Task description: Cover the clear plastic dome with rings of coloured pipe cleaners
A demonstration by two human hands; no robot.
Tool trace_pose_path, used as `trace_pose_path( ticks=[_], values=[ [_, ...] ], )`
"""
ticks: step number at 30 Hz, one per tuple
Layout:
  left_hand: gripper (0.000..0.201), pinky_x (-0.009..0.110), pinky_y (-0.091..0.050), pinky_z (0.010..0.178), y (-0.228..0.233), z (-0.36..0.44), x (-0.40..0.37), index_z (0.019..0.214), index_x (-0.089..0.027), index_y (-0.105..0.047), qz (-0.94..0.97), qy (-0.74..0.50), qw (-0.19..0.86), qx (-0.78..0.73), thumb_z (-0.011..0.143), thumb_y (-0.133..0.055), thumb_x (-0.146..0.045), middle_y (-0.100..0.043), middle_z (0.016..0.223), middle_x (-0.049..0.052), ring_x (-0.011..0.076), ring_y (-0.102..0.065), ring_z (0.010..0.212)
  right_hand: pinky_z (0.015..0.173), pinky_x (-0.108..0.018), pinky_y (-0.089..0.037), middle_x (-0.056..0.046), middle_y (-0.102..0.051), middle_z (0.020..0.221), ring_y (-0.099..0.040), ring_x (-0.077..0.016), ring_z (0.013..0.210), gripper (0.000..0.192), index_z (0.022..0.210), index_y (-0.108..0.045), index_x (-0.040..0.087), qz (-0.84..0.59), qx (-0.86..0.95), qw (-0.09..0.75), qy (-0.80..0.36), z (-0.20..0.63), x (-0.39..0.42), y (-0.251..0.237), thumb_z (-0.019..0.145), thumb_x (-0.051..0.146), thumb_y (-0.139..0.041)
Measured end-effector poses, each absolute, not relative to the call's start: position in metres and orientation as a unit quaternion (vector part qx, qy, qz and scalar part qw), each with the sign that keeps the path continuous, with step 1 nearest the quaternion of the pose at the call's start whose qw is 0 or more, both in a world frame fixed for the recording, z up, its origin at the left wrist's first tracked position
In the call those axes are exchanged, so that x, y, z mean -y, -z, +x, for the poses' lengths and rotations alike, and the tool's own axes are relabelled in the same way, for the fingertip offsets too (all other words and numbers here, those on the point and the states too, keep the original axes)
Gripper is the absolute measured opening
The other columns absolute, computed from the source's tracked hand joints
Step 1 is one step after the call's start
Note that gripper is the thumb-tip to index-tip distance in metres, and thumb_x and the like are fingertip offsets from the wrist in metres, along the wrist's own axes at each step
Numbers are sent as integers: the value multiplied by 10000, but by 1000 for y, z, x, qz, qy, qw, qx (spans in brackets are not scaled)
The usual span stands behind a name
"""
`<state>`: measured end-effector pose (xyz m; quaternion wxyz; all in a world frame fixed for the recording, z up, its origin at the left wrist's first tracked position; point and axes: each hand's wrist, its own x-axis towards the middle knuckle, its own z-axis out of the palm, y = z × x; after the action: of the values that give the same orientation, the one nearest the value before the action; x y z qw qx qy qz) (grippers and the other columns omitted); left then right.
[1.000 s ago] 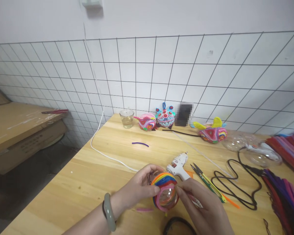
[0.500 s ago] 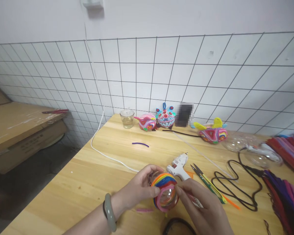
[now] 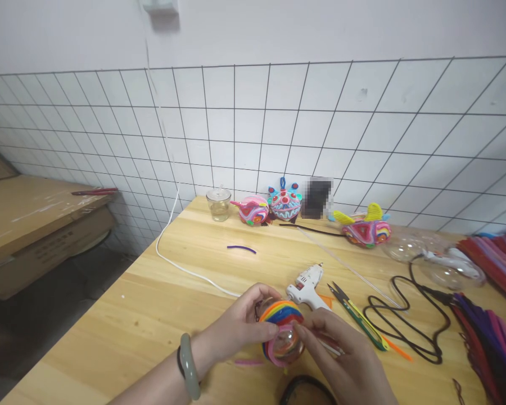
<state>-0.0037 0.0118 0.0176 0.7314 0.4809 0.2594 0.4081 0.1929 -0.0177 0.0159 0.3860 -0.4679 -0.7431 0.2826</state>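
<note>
My left hand (image 3: 240, 323) is closed around a clear plastic ball (image 3: 281, 312) with fuzzy orange, yellow, blue and red pipe cleaners bent over its top and side. A pink pipe cleaner (image 3: 272, 351) curves over the ball's front, leaving part of the clear surface bare. My right hand (image 3: 341, 354) pinches at the pink strip on the ball's right side, thumb and forefinger together. Just behind the hands lies a white glue gun (image 3: 307, 286), its nozzle pointing away. Yellow-and-green thread snips (image 3: 358, 316) rest right of it.
Decorated balls, one pink (image 3: 253, 211), one blue (image 3: 285, 203) and one yellow-winged (image 3: 366, 230), line the back by a glass cup (image 3: 218, 203). A black cord (image 3: 405, 306), clear balls (image 3: 409, 247) and pipe cleaner bundles (image 3: 493, 349) lie right. A purple strip (image 3: 242, 248) lies mid-table.
My right fingertips have shifted slightly left along the pink pipe cleaner, over the ball's front. The ball has tilted a little; my left hand keeps its hold.
</note>
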Motion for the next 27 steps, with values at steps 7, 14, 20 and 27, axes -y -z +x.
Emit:
trace_pose_path(
  ticks=[7, 14, 20, 27],
  values=[
    [437, 277, -411, 798, -16, -4, -11, 993, -179, -577, 483, -395, 738, -256, 652, -827, -292, -614, 950, 26, 157, -569, 884, 663, -235, -564, -19, -679, 757, -672, -165, 709, 217, 799, -627, 220, -476, 741, 360, -309, 193, 19, -14, 935, 350, -520],
    [505, 272, -414, 758, -15, -4, -11, 980, -172, -524, 491, -388, 738, -253, 623, -837, -344, -595, 921, 24, 143, -541, 837, 690, -245, -557, -26, -690, 789, -675, -177, 739, 227, 800, -624, 229, -484, 730, 347, -336, 190, 22, -17, 935, 370, -506],
    [520, 271, -408, 733, -18, -4, -10, 985, -170, -500, 496, -376, 736, -266, 617, -831, -328, -596, 900, 21, 136, -538, 799, 692, -235, -554, -25, -679, 783, -669, -172, 746, 217, 803, -620, 224, -475, 741, 341, -329, 192, 22, -16, 935, 355, -510],
    [495, 291, -412, 782, -17, -5, -9, 1008, -175, -539, 498, -373, 734, -273, 611, -828, -238, -615, 936, 27, 160, -560, 851, 646, -198, -550, -20, -665, 741, -670, -154, 696, 233, 769, -616, 218, -467, 739, 347, -340, 191, 20, -17, 930, 357, -520]
  ],
)
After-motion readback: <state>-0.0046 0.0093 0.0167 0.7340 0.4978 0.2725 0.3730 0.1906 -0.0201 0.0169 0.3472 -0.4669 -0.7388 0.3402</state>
